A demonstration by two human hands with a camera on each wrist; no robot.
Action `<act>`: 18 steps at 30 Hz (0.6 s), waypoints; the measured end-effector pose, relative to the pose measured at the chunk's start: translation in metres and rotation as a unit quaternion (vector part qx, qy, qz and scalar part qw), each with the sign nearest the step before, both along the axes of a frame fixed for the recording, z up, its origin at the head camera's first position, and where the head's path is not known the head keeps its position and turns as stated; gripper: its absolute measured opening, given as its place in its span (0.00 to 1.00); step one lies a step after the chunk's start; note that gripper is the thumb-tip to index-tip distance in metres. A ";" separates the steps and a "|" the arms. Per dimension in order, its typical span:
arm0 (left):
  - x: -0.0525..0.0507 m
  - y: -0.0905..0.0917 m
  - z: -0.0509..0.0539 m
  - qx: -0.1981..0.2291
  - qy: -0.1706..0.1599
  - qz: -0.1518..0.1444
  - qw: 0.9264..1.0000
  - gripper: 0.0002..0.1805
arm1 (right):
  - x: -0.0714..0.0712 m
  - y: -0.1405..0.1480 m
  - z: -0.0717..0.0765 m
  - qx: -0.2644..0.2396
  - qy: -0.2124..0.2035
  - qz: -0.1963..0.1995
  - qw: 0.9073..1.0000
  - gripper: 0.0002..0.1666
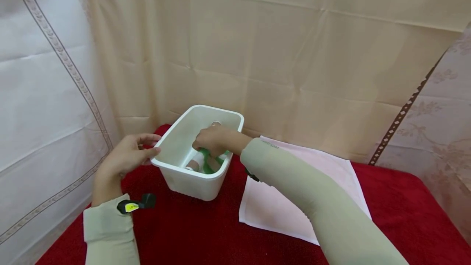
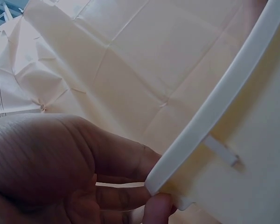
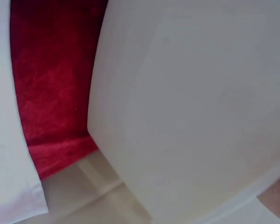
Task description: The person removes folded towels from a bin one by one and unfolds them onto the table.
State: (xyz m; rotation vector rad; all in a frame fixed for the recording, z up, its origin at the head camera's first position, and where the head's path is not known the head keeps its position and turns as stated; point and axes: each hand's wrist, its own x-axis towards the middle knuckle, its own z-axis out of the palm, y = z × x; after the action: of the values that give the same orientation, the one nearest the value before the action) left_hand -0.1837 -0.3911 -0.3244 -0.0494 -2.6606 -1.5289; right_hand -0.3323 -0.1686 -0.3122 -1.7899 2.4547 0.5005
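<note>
A white plastic bin (image 1: 189,181) stands on the red cloth. My left hand (image 1: 126,154) pinches its near-left rim between thumb and fingers; the left wrist view shows this hand (image 2: 84,163) at the rim (image 2: 214,112) up close. My right hand (image 1: 215,140) reaches over the right side, down inside the bin. Below its fingers lie a green thing (image 1: 207,162) and a white, brown-banded thing (image 1: 194,163), both partly covered. The right fingertips are hidden, so what they hold cannot be made out. The right wrist view mostly shows the bin's outer wall (image 3: 177,102).
A pale pink cloth (image 1: 268,212) lies flat to the right of the bin, under my right forearm. Red cloth (image 1: 397,199) covers the table. A beige curtain (image 1: 294,60) hangs close behind the bin, and a white patterned curtain (image 1: 44,93) stands at the left.
</note>
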 end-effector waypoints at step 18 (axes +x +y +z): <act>0.000 -0.001 0.001 -0.007 0.001 -0.008 1.000 0.26 | 0.012 0.031 0.042 -0.150 0.023 0.056 0.987 0.12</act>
State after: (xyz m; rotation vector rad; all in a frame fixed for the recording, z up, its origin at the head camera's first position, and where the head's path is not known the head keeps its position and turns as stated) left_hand -0.1834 -0.3923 -0.3234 -0.0741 -2.6762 -1.5151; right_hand -0.3207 -0.1373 -0.2703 -2.0554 2.5864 0.1848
